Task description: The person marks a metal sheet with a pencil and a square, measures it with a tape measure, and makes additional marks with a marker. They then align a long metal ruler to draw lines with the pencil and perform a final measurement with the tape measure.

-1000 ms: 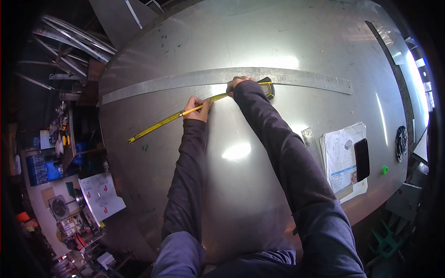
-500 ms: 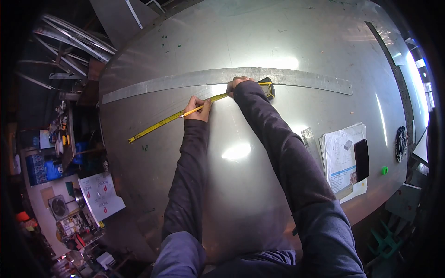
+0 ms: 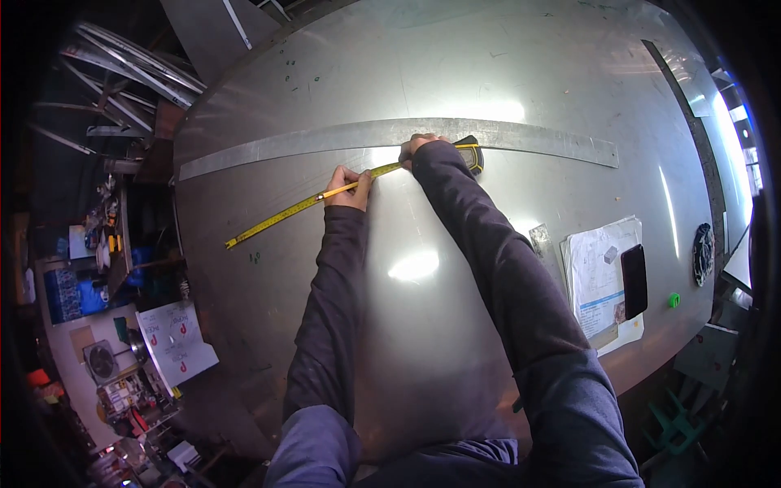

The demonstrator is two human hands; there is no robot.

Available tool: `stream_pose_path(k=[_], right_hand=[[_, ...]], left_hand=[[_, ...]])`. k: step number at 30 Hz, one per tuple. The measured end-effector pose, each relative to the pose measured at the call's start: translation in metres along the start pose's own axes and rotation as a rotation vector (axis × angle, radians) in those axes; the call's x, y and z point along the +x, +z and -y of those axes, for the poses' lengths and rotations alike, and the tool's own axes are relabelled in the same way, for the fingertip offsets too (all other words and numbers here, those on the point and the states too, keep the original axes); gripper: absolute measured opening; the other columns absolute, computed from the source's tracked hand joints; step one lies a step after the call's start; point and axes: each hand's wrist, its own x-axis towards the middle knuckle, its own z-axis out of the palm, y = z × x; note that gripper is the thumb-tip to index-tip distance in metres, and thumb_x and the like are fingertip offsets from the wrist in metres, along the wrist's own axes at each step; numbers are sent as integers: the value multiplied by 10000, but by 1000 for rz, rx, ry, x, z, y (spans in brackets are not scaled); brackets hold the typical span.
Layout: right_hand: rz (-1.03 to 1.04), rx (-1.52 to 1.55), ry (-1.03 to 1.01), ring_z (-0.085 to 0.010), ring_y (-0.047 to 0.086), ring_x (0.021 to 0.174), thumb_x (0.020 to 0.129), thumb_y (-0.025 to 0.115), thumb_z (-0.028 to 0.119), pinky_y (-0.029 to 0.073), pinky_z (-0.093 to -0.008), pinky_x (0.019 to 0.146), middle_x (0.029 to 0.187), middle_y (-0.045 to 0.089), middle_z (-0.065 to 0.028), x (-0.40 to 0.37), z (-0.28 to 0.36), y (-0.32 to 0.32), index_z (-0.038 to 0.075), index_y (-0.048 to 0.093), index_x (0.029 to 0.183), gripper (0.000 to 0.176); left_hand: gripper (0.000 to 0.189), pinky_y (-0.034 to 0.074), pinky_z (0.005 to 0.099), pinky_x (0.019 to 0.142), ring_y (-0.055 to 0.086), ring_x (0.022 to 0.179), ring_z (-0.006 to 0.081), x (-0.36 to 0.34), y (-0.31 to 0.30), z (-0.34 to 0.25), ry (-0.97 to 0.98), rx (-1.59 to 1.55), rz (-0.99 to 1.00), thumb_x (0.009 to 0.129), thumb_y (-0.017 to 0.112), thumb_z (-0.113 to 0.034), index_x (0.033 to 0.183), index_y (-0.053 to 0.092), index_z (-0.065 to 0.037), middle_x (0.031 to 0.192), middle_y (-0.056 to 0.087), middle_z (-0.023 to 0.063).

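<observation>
1 pencil [image 3: 337, 191] in L hand [image 3: 346, 200]; 1 tape measure [image 3: 293, 211] at L hand & R hand [image 3: 419, 146]; 1 long metal strip [image 3: 325, 139] just beyond. Right of R hand, nearer body — 1 short metal strip [image 3: 544, 246], 1 paper stack [image 3: 598, 264], 1 phone [image 3: 634, 281], 1 sm. green item [image 3: 674, 301], 1 dk. bundle [image 3: 703, 254].

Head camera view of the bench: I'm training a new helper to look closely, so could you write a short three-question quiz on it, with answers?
1. Multiple choice: what does the left hand hold?
a) a hammer
b) a pencil
c) a paintbrush

2. True or false: the yellow blade of the tape measure is fully wound into its case.

3. Short answer: what colour is the small object just to the right of the phone?

Key: 1 b; 2 false, a long stretch of blade is out; 3 green.
</observation>
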Motion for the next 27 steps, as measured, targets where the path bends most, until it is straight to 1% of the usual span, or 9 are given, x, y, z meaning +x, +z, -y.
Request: stream_pose_path(k=[6, 8, 9, 12, 16, 18, 22, 23, 27], right_hand=[[-15, 17, 10, -202, 535, 1138, 826, 603, 251, 390, -381, 946, 1144, 611, -6, 1, -1, 2, 270, 664, 1032, 216], [-43, 13, 0, -207, 541, 1121, 824, 601, 249, 390, -381, 946, 1123, 613, -19, -2, 0, 2, 265, 666, 1026, 213], [-67, 11, -12, -211, 547, 1105, 821, 599, 246, 390, -381, 947, 1102, 615, -32, -6, 2, 1, 260, 667, 1019, 210], [-254, -28, -99, -220, 550, 1072, 807, 607, 278, 387, -395, 952, 1022, 615, -59, -4, -7, 18, 229, 674, 1000, 210], [-726, -327, -162, -219, 482, 1105, 754, 673, 399, 375, -462, 914, 1126, 516, -65, -62, -38, 24, 173, 531, 1193, 513], [-612, -220, -205, -234, 454, 1136, 732, 691, 425, 383, -531, 905, 1180, 455, -74, -75, -63, 26, 201, 431, 1286, 652], [-429, -242, -28, -265, 494, 1078, 695, 689, 544, 365, -499, 915, 1129, 509, -96, -113, -81, 7, 229, 241, 1420, 909], [-571, -313, -59, -275, 512, 1052, 667, 697, 574, 359, -492, 914, 1104, 527, -109, -127, -87, 7, 234, 173, 1441, 994], [-607, -197, -4, -301, 524, 1040, 715, 658, 553, 363, -470, 879, 1069, 552, -149, -194, -102, -11, 186, 311, 1374, 830]], left_hand=[[273, 411, 235, 484, 523, 530, 78, 6, -1, 10, 23, 54, -5, 825, 667, -164, 691, 453, -60, 584, 570, 35], [268, 394, 240, 446, 517, 516, 79, 11, -11, 8, -63, 170, 329, 820, 665, -147, 686, 447, -68, 563, 550, 27], [268, 394, 240, 446, 517, 516, 79, 6, -18, 5, -62, 171, 323, 820, 665, -147, 686, 447, -68, 563, 550, 27], [249, 369, 237, 444, 486, 516, 86, -16, -41, -25, -271, -361, 87, 832, 654, -205, 723, 473, -72, 615, 546, 21], [254, 365, 215, 489, 445, 535, 72, -116, -102, -12, -160, -342, -146, 854, 642, -198, 744, 446, -79, 610, 495, 3], [228, 360, 213, 483, 441, 532, 74, -183, -140, 12, -164, -370, -210, 861, 631, -155, 760, 447, -67, 630, 497, 19], [206, 351, 217, 426, 448, 474, 90, -326, -222, 54, -378, -237, -479, 877, 607, -195, 800, 470, -63, 575, 485, 30], [216, 356, 218, 426, 446, 471, 90, -356, -237, 51, -408, -205, -550, 887, 597, -219, 806, 473, -61, 577, 489, 31], [289, 408, 225, 442, 478, 477, 102, -452, -281, 39, -506, -147, -669, 921, 543, -334, 906, 507, -47, 624, 560, 63]])
